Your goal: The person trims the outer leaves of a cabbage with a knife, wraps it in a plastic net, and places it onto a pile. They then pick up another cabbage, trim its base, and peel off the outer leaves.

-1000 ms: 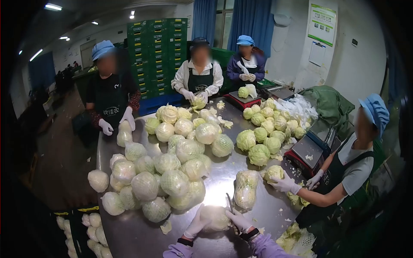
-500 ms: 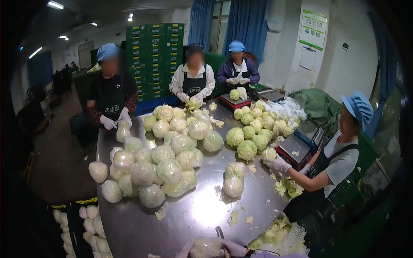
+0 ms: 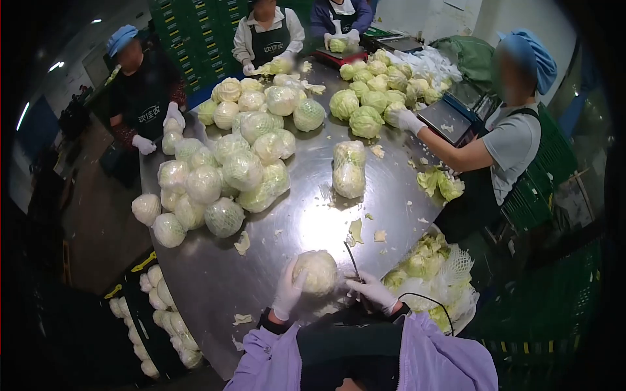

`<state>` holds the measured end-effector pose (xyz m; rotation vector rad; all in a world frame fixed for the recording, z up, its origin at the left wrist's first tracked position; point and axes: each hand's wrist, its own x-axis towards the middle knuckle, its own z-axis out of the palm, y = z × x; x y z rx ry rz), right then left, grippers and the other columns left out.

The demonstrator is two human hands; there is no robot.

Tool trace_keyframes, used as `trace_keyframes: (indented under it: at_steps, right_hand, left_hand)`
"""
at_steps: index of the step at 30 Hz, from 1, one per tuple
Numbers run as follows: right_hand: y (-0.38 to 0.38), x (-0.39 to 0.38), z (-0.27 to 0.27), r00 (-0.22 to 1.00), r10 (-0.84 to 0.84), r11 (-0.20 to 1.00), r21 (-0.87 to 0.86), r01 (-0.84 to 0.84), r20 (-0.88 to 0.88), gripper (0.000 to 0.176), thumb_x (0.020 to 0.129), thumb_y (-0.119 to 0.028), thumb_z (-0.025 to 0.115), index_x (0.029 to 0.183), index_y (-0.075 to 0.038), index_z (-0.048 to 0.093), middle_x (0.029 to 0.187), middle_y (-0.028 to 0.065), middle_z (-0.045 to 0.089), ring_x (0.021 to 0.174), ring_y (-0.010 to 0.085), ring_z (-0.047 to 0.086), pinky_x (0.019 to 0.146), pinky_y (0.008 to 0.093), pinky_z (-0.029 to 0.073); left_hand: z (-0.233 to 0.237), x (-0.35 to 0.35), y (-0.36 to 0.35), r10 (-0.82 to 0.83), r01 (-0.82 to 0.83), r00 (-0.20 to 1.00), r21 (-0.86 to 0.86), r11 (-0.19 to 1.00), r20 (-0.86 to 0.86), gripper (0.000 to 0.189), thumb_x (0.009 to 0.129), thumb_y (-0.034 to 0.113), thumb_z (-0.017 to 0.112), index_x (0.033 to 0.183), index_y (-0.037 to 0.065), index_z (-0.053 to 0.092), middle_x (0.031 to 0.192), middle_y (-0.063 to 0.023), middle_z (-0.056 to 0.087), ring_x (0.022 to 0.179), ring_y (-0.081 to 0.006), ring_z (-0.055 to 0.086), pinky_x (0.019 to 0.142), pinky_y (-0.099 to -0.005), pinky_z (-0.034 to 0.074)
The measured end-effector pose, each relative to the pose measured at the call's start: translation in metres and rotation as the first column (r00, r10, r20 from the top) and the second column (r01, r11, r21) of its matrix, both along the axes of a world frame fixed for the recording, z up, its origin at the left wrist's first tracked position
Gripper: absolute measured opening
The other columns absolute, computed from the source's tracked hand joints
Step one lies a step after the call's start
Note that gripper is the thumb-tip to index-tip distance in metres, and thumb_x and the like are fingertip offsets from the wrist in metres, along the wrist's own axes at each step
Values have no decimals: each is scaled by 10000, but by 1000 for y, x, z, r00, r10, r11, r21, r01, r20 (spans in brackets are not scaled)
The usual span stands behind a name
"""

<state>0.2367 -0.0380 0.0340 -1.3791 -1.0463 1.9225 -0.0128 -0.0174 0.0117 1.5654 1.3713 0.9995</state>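
At the near edge of the metal table, a pale cabbage in clear film lies in front of me. My left hand, in a white glove, grips its left side with the thumb over the front. My right hand, also gloved, is closed just right of the cabbage, around a thin dark rod-like tool that sticks up from it. The tool's lower part is hidden by the fingers. Loose clear film lies by the cabbage, between my hands. Further off lies a wrapped cabbage bundle.
Wrapped cabbages crowd the table's left, unwrapped cabbages the back right. Leaf scraps dot the metal table. A container of trimmings stands right. Several co-workers stand around; one reaches a gloved hand toward cabbages. A black cable runs near my right sleeve.
My view has tilted downward, bringing both my hands, sleeves and the near cabbage fully into view. The right co-worker's hand has moved from a cabbage near the scale to the unwrapped pile.
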Motion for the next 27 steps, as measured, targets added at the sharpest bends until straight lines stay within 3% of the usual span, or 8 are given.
trace_keyframes:
  at_steps: [8,10,16,18,22,23,25,27]
  right_hand:
    - [0,-27,-16,935,-233,825,564,45,267,426,874,-153,657,1237,8,505,945,43,632,819,89,584,718,231,481]
    - [9,-28,-14,994,-87,978,197,73,64,273,869,-150,662,1076,-2,565,880,19,608,823,93,552,698,245,463]
    - [-24,1,41,781,593,690,378,-618,193,202,904,-163,613,1025,-2,613,866,15,616,740,56,533,676,214,443]
    - [-32,27,28,841,500,837,134,-530,205,272,917,-178,594,1118,4,598,920,34,642,731,59,562,663,216,466]
    - [-38,66,17,933,-311,950,-85,300,-180,322,926,-150,554,1210,0,527,873,61,634,659,87,583,594,209,485]
    - [-40,65,16,927,-329,944,-89,318,-181,322,926,-150,554,1210,0,527,873,61,634,659,87,583,594,209,485]
    - [-42,59,13,838,-181,979,173,105,515,340,899,-157,581,1194,1,521,839,82,621,661,131,597,601,251,492]
    - [-50,50,-3,751,-240,896,438,-73,616,359,872,-161,592,1183,0,513,923,158,610,801,277,615,703,352,497]
  left_hand:
    - [-1,-3,-1,-72,75,995,50,996,-65,628,848,298,652,1328,-30,414,1340,-250,415,1247,-362,412,1048,-388,335]
    - [7,-1,-10,-97,98,995,16,995,-34,684,815,303,682,1343,-25,396,1360,-249,389,1259,-362,399,1056,-391,327]
    - [-4,-2,-27,-12,15,999,-51,999,52,869,725,310,759,1397,-5,307,1412,-256,312,1302,-365,346,1076,-403,306]
    - [-5,-1,-29,10,10,982,-103,995,191,903,710,325,777,1399,-4,295,1415,-262,304,1313,-368,332,1074,-409,310]
    - [7,13,-38,-97,102,991,50,994,-90,980,660,403,809,1384,-10,294,1415,-242,309,1304,-382,330,1061,-431,327]
    - [14,20,-38,-133,158,954,71,985,-269,998,646,425,814,1378,-13,296,1412,-235,316,1295,-388,337,1055,-441,332]
    - [15,36,-36,-125,174,935,121,977,-332,995,615,423,832,1353,-7,322,1400,-240,328,1274,-390,358,1050,-438,336]
    - [18,52,-29,-102,181,918,178,967,-384,992,585,421,851,1329,0,348,1389,-245,340,1254,-392,380,1045,-435,340]
